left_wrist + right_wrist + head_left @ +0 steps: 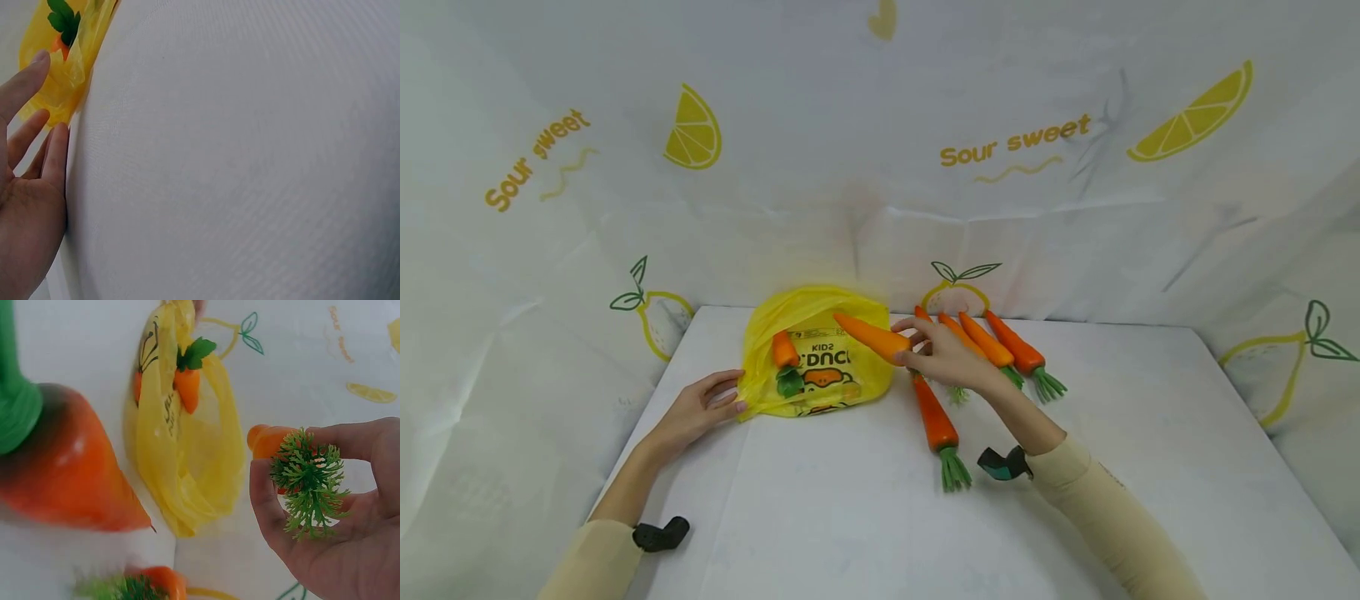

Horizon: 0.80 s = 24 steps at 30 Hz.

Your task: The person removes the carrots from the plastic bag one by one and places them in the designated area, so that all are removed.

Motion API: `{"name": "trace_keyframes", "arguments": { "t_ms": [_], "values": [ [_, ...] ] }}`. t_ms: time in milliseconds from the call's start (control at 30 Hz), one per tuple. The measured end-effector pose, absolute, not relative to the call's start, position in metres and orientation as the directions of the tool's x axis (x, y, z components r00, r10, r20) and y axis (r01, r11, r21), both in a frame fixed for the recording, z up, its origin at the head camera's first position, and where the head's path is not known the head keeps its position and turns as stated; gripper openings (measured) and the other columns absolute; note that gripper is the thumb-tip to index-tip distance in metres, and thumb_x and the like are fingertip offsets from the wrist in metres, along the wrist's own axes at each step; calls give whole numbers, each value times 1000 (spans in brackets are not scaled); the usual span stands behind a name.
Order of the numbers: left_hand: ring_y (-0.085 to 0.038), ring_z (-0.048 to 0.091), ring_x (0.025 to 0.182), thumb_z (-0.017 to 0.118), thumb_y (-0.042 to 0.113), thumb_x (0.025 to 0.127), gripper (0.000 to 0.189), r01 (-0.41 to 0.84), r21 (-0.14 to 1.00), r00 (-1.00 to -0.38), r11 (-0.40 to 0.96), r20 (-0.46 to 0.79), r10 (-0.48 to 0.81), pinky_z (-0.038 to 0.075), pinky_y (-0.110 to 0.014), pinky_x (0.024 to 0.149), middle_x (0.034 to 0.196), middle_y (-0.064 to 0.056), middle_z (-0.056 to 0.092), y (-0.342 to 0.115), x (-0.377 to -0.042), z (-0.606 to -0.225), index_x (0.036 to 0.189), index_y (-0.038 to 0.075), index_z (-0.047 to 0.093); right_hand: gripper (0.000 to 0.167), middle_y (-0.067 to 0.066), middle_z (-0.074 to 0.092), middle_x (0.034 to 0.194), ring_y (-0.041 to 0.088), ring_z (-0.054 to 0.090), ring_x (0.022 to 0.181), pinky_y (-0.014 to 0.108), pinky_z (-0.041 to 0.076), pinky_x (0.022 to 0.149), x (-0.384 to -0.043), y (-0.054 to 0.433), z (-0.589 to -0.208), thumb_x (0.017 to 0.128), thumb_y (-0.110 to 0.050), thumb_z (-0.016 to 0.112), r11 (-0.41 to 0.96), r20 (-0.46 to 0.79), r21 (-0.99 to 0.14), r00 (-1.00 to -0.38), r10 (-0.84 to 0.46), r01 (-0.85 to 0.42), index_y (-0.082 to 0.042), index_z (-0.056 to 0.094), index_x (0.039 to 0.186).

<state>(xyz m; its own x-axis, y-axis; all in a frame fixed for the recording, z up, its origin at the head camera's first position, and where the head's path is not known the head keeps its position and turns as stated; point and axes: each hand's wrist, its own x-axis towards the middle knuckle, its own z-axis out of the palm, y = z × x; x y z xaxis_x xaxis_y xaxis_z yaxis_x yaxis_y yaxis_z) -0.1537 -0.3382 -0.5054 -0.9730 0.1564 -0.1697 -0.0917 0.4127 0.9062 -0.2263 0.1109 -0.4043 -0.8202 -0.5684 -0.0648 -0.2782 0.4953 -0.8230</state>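
My right hand (943,358) pinches an orange carrot (872,337) by its leafy end, its tip above the yellow plastic bag (868,387). In the right wrist view, feathery green leaves (310,484) hang from this carrot beside my fingers. The bag lies with its mouth gaping, printed with letters and a duck. A short carrot (785,350) with dark green leaves shows inside it. My left hand (700,412) is at the bag's left edge, fingertips and thumb touching the plastic. Thumb and fingers stand apart in the left wrist view (31,206).
One carrot (936,417) with green stalks lies in front of my right hand. Several more, including a red-orange carrot (1017,343), lie side by side behind and right of it. A white table (820,517) bears everything, with a lemon-print cloth (820,192) behind.
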Motion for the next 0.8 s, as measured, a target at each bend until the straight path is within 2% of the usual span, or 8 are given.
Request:
{"name": "trace_keyframes", "arguments": {
  "t_ms": [167, 333, 433, 533, 667, 800],
  "values": [
    [-43, 45, 157, 79, 30, 101, 76, -100, 898, -972, 428, -180, 151, 51, -3, 102, 169, -24, 43, -336, -155, -505, 163, 6, 44, 50, 25, 65, 136, 29, 72, 100, 30, 62, 86, -211, 143, -399, 108, -27, 68, 511, -35, -807, -840, -542, -296, -8, 55, 153],
    [-44, 46, 157, 80, 30, 101, 77, -98, 896, -973, 432, -178, 150, 51, -3, 102, 168, -25, 43, -334, -156, -505, 163, 5, 43, 49, 24, 66, 131, 27, 72, 96, 23, 61, 81, -195, 175, -398, 107, -22, 68, 518, -10, -804, -866, -500, -290, -6, 55, 152],
    [-45, 44, 158, 80, 29, 101, 77, -93, 902, -973, 422, -172, 154, 51, -3, 102, 169, -26, 42, -334, -156, -505, 163, 3, 43, 49, 24, 69, 126, 32, 74, 94, 23, 62, 78, -186, 192, -399, 107, -18, 68, 513, 7, -809, -877, -480, -287, -5, 54, 152],
    [-45, 44, 158, 79, 29, 101, 77, -90, 903, -973, 421, -171, 157, 51, -3, 102, 169, -26, 42, -334, -156, -505, 163, 3, 42, 49, 25, 69, 127, 29, 74, 89, 24, 63, 75, -178, 206, -402, 108, -16, 67, 514, 7, -812, -885, -465, -277, -3, 52, 152],
    [-44, 45, 158, 80, 29, 101, 76, -91, 903, -973, 419, -171, 158, 51, -3, 102, 169, -25, 43, -335, -155, -506, 163, 4, 43, 50, 26, 68, 127, 23, 71, 81, 24, 59, 66, -167, 221, -408, 108, -15, 67, 522, -26, -820, -895, -446, -236, -1, 49, 153],
    [-45, 45, 157, 78, 30, 102, 75, -82, 898, -972, 433, -169, 165, 52, -4, 102, 169, -26, 42, -337, -155, -509, 163, 4, 43, 51, 27, 65, 127, 25, 70, 78, 24, 54, 61, -157, 231, -415, 108, -14, 67, 525, -46, -828, -908, -417, -199, -2, 49, 154]
  ]
}}
